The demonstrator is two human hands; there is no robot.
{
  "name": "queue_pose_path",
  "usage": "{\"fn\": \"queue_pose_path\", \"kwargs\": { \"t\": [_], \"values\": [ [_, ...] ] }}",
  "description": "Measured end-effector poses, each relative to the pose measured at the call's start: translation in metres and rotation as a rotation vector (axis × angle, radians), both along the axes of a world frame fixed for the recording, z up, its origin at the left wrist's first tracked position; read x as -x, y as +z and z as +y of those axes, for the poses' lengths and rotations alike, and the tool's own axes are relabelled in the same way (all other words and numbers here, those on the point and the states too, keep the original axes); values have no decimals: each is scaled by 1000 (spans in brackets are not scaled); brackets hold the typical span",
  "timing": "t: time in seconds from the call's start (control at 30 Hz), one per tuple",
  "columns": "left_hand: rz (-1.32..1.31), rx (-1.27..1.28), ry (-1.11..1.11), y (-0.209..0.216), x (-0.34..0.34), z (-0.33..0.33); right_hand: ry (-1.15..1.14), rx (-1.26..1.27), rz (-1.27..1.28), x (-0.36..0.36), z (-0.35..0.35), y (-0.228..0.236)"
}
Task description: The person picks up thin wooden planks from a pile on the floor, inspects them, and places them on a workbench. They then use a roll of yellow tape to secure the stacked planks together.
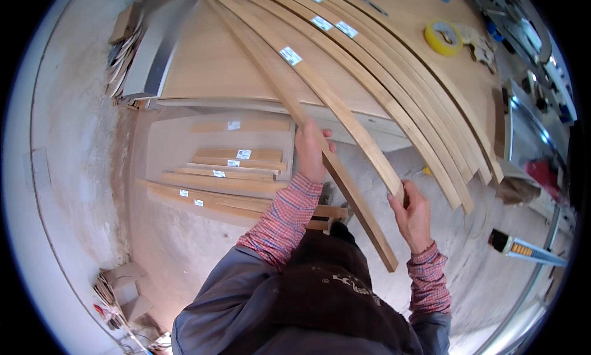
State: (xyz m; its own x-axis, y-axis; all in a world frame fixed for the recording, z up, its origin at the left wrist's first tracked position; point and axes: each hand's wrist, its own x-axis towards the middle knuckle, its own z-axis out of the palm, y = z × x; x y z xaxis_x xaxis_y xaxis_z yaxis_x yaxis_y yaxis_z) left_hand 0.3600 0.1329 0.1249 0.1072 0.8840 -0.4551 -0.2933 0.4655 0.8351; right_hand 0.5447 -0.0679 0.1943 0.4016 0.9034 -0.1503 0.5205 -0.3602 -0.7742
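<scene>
My left hand (313,151) is closed around a long wooden strip (354,198), which runs from the far left of the table down past my body. A second wooden strip (354,124) with a white label lies to its right, and my right hand (411,215) grips its near end between thumb and fingers. Further right, several more labelled wooden strips (394,103) lie side by side, their near ends jutting over the table edge.
Shorter labelled wooden pieces (234,176) lie lower down at the left. On the wooden table (209,66) are a yellow tape roll (443,37) and a thin metal tool (367,1). A blue-and-yellow tool (523,249) juts in at right. Cardboard (126,281) leans by the left wall.
</scene>
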Motion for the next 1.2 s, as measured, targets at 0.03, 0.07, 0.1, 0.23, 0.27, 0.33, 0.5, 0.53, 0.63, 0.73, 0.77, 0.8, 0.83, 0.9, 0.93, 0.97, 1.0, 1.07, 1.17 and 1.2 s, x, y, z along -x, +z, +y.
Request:
{"fn": "queue_pose_path", "kwargs": {
  "t": [0.03, 0.07, 0.1, 0.23, 0.27, 0.33, 0.5, 0.53, 0.63, 0.73, 0.77, 0.8, 0.83, 0.9, 0.93, 0.97, 1.0, 1.07, 1.17, 1.2],
  "values": [
    [-20, 28, 36, 1, 1, -5, 40, 21, -16, 1, -4, -2],
    [-41, 38, 70, 4, 1, -6, 40, 1, 6, 4, -3, -3],
    [-64, 64, 98, 7, 0, -5, 35, -3, 29, 9, -6, -2],
    [3, -26, 23, 11, -2, 3, 5, -9, 65, 15, -5, -11],
    [27, -35, 17, 11, -2, 3, -9, -18, 70, 14, -7, -16],
    [78, -54, 3, 10, -1, 4, -19, -41, 43, 14, -7, -14],
    [65, -34, -69, -6, 6, 5, -3, 37, -32, 14, -8, -3],
    [35, -35, -91, -5, 4, 6, -10, 51, 7, 16, -8, -2],
    [-31, -37, -110, -6, 1, 11, -26, 58, 155, 18, -5, -1],
    [-210, 13, -30, -15, -4, 16, -35, 22, 287, 11, -9, -5],
    [-246, 11, 2, -17, -7, 16, -36, 2, 289, 11, -7, -2],
    [-282, 9, 33, -19, -11, 15, -37, -17, 290, 11, -7, 0],
    [-318, 7, 66, -21, -16, 14, -34, 0, 280, 10, -9, 5],
    [-252, -28, 32, -29, -20, 15, -15, 32, 259, 10, -14, 17],
    [-220, -46, 16, -32, -24, 15, -25, 37, 238, 9, -19, 17],
    [-224, -22, 28, -33, -28, 16, -32, 40, 222, 9, -26, 17],
    [-229, 2, 41, -33, -33, 18, -39, 42, 206, 9, -32, 17],
    [-250, 56, 31, -27, -38, 19, -58, 7, 172, 17, -39, 27],
    [-348, 155, -29, -13, -42, 18, -55, 37, 98, 29, -42, 45],
    [-413, 194, -42, -11, -39, 16, -51, 20, 78, 33, -43, 45]
  ]
}}
